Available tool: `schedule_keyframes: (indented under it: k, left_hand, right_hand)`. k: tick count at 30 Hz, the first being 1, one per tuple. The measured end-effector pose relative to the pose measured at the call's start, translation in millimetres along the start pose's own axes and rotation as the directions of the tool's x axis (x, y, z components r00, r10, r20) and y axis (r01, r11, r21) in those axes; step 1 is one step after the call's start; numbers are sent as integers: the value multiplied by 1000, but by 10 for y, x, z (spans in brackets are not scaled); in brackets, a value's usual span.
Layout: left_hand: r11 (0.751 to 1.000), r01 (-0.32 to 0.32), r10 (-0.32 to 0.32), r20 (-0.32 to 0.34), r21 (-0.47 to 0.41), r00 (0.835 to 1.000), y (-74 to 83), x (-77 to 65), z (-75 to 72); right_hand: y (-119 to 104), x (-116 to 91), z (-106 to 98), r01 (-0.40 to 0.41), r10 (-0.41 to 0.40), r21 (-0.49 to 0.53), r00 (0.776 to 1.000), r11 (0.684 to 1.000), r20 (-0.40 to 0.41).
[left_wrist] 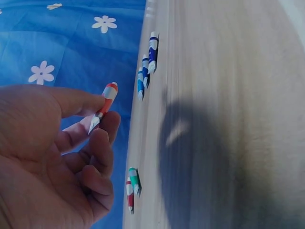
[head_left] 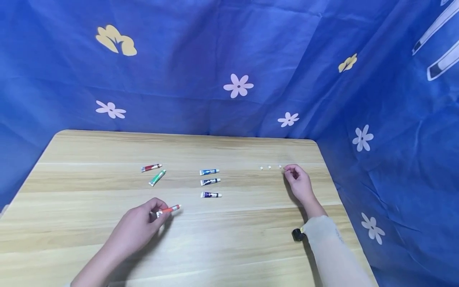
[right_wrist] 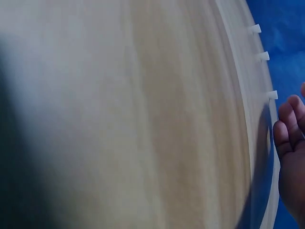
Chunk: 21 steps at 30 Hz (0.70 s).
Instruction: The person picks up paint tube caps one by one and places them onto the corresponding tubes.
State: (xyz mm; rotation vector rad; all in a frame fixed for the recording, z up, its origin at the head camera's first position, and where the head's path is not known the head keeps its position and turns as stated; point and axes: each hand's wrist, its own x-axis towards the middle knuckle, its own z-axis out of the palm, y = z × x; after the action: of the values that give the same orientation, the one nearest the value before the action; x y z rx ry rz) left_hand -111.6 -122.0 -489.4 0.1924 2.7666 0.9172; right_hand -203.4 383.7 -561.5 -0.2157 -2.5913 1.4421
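My left hand [head_left: 143, 223] pinches an orange paint tube [head_left: 169, 210] between thumb and fingers, above the table. In the left wrist view, the tube's narrow end points up and away from the palm. At the far right of the table, my right hand [head_left: 300, 184] has its bent fingers just beside three small white caps [head_left: 269, 167], which stand in a row. Whether its fingertips hold anything cannot be made out. A red tube [head_left: 151, 168] and a green tube [head_left: 157, 177] lie beyond the left hand. Three blue and violet tubes [head_left: 210, 181] form a column mid-table.
The wooden table [head_left: 251, 239] ends at a blue patterned cloth [head_left: 179, 79] behind and on the right. A small black object [head_left: 297, 234] sits by the right sleeve [head_left: 330, 247].
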Motion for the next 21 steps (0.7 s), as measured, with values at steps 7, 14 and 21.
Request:
schedule_keyframes:
  k: [7,14,21]
  left_hand:
    - [1000,10,-11,-14,-27,1000,14,-114,-14]
    - [999,-16,15,-37,-48,999,82,-175,-59]
    - [995,-33,30,-31,-96,999,147,-225,-70]
  right_hand:
    - [15,75,-39,23,-15,-129,998,991,65]
    - [63,147,-55,98,-72,-262,992,960,106]
    - [83,271,-90,143,-89,-336,982,931,168]
